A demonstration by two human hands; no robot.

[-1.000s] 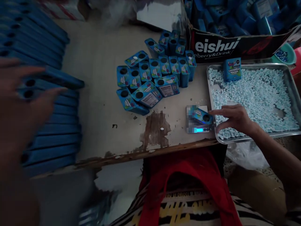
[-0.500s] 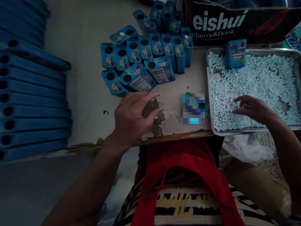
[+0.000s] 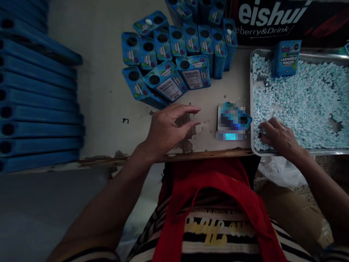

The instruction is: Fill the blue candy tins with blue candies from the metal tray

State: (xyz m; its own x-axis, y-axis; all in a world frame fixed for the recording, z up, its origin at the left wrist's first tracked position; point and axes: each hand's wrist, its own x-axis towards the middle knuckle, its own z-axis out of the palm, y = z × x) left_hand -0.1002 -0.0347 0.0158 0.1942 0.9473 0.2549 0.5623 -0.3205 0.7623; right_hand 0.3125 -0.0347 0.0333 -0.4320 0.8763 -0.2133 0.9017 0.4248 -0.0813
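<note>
My left hand (image 3: 173, 125) hovers over the tabletop with thumb and fingers apart, holding nothing. To its right a small blue box (image 3: 234, 116) lies on a device, apparently a scale (image 3: 220, 135); both are partly blurred out. My right hand (image 3: 279, 136) is in the near left corner of a metal tray (image 3: 253, 109). Its fingers curl down into the pale blue and white candies (image 3: 305, 98), and whatever they pinch is hidden. Another blue box (image 3: 287, 58), printed "Caramelo Macizo", stands on the candies at the tray's far side.
Several blue boxes (image 3: 195, 72) with dark round openings stand grouped beyond my left hand. Stacked blue flat cartons (image 3: 40, 123) fill the table's left side. A black carton (image 3: 272, 22) stands behind the tray. The table's worn wooden edge (image 3: 207, 155) runs before my red apron.
My right hand has moved toward me and down into the candies, its fingers curling. My left hand has shifted right, nearer the scale, still open. The view has moved slightly.
</note>
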